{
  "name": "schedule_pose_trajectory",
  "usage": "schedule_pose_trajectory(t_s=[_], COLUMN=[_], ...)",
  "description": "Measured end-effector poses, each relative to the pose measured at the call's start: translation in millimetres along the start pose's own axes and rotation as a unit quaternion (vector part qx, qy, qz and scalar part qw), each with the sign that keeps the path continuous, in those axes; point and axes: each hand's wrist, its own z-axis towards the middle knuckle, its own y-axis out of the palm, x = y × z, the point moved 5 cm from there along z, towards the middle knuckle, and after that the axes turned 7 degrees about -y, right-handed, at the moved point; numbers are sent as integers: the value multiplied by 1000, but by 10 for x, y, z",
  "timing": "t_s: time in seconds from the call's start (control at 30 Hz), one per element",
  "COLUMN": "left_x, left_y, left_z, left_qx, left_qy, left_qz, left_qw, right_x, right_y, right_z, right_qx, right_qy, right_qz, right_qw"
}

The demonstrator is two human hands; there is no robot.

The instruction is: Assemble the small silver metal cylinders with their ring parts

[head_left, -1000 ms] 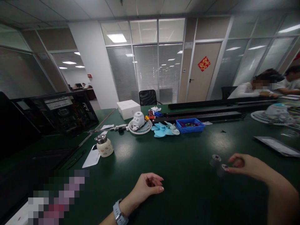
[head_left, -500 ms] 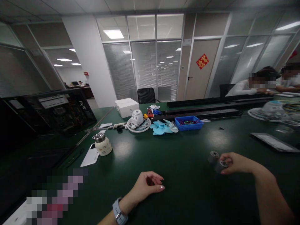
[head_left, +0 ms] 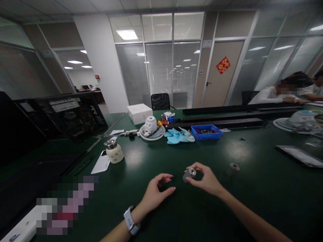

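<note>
Between the thumb and fingers of my right hand (head_left: 205,179) is a small grey metal cylinder (head_left: 189,174) with a round fitting on its end, tilted a little. It looks like a motor part, though its exact kind is hard to make out. My left hand (head_left: 157,190), with a watch at the wrist, is just left of it, thumb and fingers apart and nothing in them. A second, similar metal cylinder (head_left: 233,168) stands upright on the green table (head_left: 202,215), to the right of my right hand.
A cream jar (head_left: 114,153) stands by a white phone (head_left: 101,163) on the left. Farther back lie a white fan housing (head_left: 152,129), blue fan blades (head_left: 178,136) and a blue tray (head_left: 207,133) of small parts. A flat framed panel (head_left: 300,155) lies at right; people sit beyond.
My right hand has carried one metal cylinder leftward, away from the other, toward my left hand. My left hand's thumb and fingers have spread wider. The view has shifted slightly.
</note>
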Motion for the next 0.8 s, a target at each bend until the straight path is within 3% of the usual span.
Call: schedule_pose_trajectory(t_s=[0.07, 0.17, 0.37, 0.47, 0.53, 0.67, 0.8], left_x=[42, 72, 53, 58, 71, 108, 126], left_y=[-40, -66, -39, -14, -4, 10, 18], left_z=[-18, -27, -11, -21, -32, -47, -45], left_qx=[27, 46, 42, 35, 34, 21, 10], left_qy=[20, 54, 79, 77, 83, 116, 127], left_qz=[32, 60, 65, 66, 66, 61, 52], left_qw=[999, 996, 994, 994, 994, 991, 990], right_x=[72, 172, 232, 254, 270, 249, 196], right_y=[335, 562, 569, 601, 656, 765, 799], right_z=[29, 19, 4, -12, -43, -123, -141], right_qx=[-28, -50, -57, -87, -101, -99, -102], right_qy=[-7, -1, 18, 48, 89, 176, 191], right_qz=[32, 55, 76, 139, 239, 421, 460], right_qw=[999, 997, 995, 985, 962, 884, 861])
